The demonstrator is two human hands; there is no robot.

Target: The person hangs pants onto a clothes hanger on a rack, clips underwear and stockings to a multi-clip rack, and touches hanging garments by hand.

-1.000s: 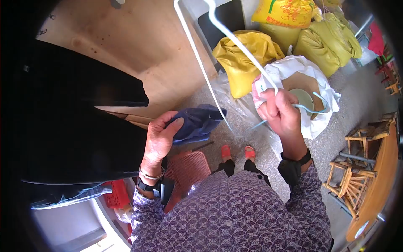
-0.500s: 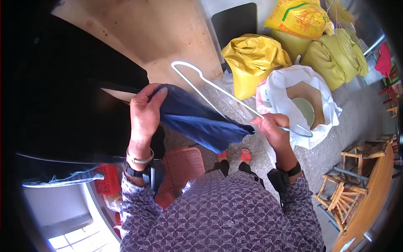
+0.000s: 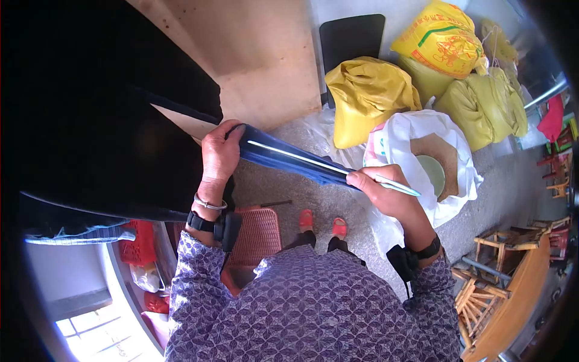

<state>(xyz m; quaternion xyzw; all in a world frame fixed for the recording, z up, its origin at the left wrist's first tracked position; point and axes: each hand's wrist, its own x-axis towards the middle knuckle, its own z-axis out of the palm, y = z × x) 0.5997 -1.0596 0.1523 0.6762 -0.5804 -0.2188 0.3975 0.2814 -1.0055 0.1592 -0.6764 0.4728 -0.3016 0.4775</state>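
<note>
A dark blue piece of clothing (image 3: 271, 161) is stretched between my two hands; its exact kind does not show. My left hand (image 3: 220, 154) grips its left end, thumb on top. At the other end, my right hand (image 3: 384, 192) is closed around a white clothes hanger (image 3: 301, 159) and also appears to pinch the cloth. Seen nearly edge-on, the hanger lies along the cloth as a thin line, its hook end sticking out past my right hand. Large black clothing (image 3: 108, 151) hangs beside my left hand.
Yellow sacks (image 3: 371, 96) stand by the wall. A white bag (image 3: 386, 142) with a pale green bowl (image 3: 433, 175) in it sits on the floor. A reddish woven chair (image 3: 259, 232) is below my left arm. Bamboo stools (image 3: 482, 295) and a wooden table (image 3: 518, 301) are at right.
The hanger has turned from showing its open triangle to nearly edge-on against the cloth. The cloth has been drawn into a narrower, tauter strip. Both hands keep their hold.
</note>
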